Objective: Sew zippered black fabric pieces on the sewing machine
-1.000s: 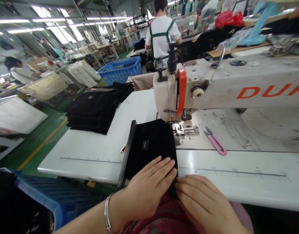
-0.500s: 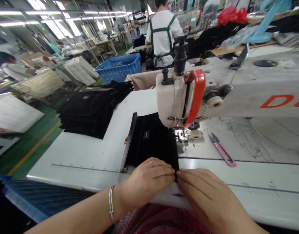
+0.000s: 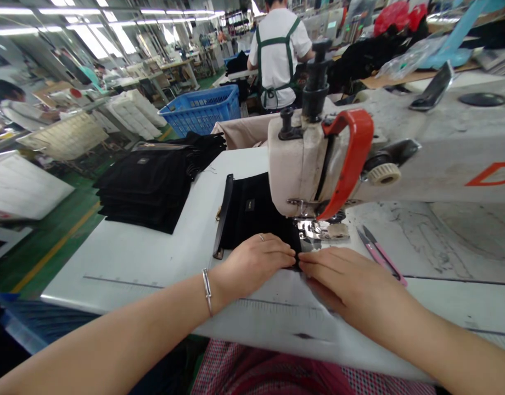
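A black fabric piece (image 3: 256, 211) lies flat on the sewing table, with a small label and a dark strip with a zipper pull along its left side. Its right edge runs under the presser foot (image 3: 312, 230) of the sewing machine (image 3: 297, 164). My left hand (image 3: 252, 263) rests on the near part of the fabric, fingers together and fingertips at the near right corner. Right beside it, my right hand (image 3: 347, 280) is closed at the same corner, fingertips on the fabric's edge. The hands cover the near edge, and their thumbs are mostly hidden.
Pink-handled thread snips (image 3: 382, 255) lie right of the presser foot. A stack of black fabric pieces (image 3: 145, 186) sits at the table's left edge. Beyond are a blue basket (image 3: 203, 109) and a person in a green apron (image 3: 277, 55). A ruler scale (image 3: 121, 281) marks the tabletop.
Both hands and the black fabric have moved forward, away from my body, with the fabric's edge passing further under the machine head. The camera view has shifted slightly.
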`<state>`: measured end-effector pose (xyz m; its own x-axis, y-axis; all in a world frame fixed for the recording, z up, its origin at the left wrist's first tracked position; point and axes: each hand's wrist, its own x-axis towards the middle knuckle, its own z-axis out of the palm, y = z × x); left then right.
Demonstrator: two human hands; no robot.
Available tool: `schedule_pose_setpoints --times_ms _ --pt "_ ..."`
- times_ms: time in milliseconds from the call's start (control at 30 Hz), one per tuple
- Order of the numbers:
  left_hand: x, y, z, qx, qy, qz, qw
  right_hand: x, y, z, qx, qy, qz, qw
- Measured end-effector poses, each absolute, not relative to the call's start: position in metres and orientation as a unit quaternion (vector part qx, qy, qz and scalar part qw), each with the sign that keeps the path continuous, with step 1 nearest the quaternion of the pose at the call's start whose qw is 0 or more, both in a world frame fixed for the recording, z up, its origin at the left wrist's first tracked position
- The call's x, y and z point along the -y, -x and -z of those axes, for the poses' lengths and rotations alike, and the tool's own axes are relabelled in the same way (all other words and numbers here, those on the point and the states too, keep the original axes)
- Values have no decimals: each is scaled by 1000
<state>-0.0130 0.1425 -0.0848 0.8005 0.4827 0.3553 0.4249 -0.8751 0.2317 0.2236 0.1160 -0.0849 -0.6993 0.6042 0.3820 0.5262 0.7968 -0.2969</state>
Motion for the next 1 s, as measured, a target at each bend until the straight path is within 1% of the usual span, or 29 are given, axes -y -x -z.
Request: schedule_pose_setpoints --times_ms 100,333,467,767,900,1000 --pt "-152 11 82 -261 -939 -210 80 -130 -224 84 926 301 -66 217" --pt "-175 9 80 -292 -927 -217 94 -143 -225 90 908 365 -47 200" --pt "-189 10 86 -304 -917 -244 86 -146 -224 93 902 390 -36 182" --pt "-207 11 91 -329 -902 -269 82 -149 -222 95 894 395 -54 203" --pt "-208 16 97 -357 -900 -237 79 -150 -221 92 894 398 -70 192" --pt "-206 24 93 -359 -903 -225 68 -154 -220 93 886 386 -109 234"
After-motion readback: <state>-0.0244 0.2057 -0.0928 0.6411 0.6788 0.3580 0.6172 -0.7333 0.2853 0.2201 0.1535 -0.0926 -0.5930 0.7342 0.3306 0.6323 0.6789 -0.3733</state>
